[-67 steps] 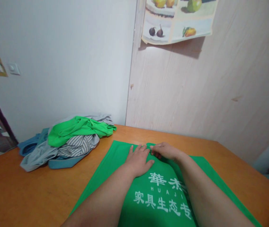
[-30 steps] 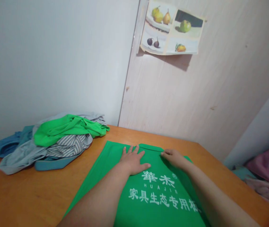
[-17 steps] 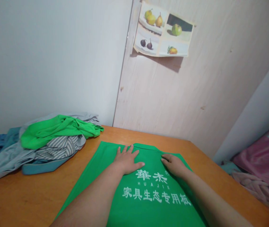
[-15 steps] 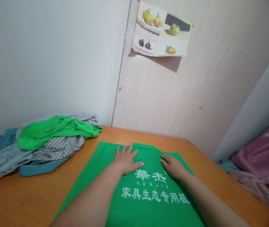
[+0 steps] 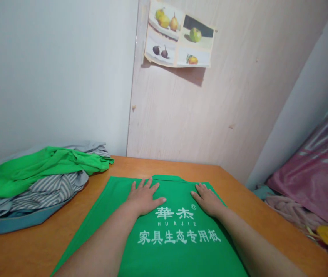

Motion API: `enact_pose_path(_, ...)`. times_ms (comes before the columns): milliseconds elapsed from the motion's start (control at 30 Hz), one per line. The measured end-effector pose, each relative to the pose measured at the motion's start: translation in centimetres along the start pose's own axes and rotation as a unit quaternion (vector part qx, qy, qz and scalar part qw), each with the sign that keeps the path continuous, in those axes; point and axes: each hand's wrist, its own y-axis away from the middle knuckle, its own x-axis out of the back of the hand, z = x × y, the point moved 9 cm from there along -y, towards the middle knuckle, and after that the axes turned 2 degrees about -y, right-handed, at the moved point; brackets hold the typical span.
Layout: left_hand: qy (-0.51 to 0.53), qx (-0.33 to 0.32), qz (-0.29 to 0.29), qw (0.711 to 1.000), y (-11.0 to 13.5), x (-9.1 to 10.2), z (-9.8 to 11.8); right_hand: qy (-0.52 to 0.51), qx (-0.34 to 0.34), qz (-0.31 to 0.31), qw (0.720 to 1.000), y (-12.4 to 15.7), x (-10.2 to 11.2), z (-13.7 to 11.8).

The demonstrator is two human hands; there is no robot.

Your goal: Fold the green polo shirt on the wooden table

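Grasping nothing, our left hand [image 5: 143, 197] and right hand [image 5: 208, 200] rest spread on the green collared shirt [image 5: 172, 227], which lies flat on the table [image 5: 152, 166] in the head view. We judge it light, soft and crease-prone, best held at the shoulders.

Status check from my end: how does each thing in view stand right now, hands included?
Left hand: open, fingers spread on the shirt
Right hand: open, resting on the shirt
Green shirt: laid out, print up, near end out of frame
Clothes heap: crumpled
Bright green garment: bunched atop the heap
Fruit picture: up on the panel
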Motion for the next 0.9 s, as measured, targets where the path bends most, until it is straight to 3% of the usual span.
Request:
enact_pose_path(300,-0.003,-0.004,0.004,1.000,0.0,0.1,0.1,0.046,-0.086,0.021,0.995,-0.7,0.7,3.7)
enact_pose_path(567,-0.006,-0.002,-0.004,1.000,-0.1,-0.2,0.0,0.043,-0.068,0.022,0.997,-0.2,-0.6,2.5)
enact_pose_path(900,0.001,0.017,-0.011,1.000,0.9,0.2,0.1,0.059,-0.057,0.043,0.996,-0.4,-1.0,2.9)
